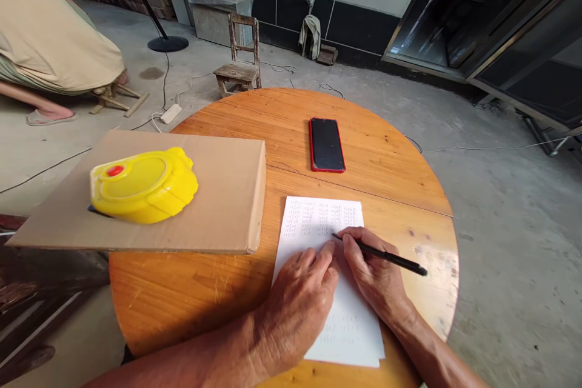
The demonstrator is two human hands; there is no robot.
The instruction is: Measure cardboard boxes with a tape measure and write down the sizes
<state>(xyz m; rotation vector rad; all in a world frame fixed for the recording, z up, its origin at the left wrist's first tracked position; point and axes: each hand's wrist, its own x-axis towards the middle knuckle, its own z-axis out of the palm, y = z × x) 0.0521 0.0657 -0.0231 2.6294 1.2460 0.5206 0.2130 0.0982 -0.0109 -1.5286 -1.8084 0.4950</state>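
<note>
Black pen [400,261] pinched by right hand [376,270], fingers closed; tip at written rows [313,218] on white paper [352,306]; left hand [302,297] rests there, fingers loosely bent, gripping nothing.

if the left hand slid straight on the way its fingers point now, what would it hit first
Most likely the slim black pen near its tip, held in the right hand; the left hand lies close to it on the white paper, though the gap is unclear.
</note>
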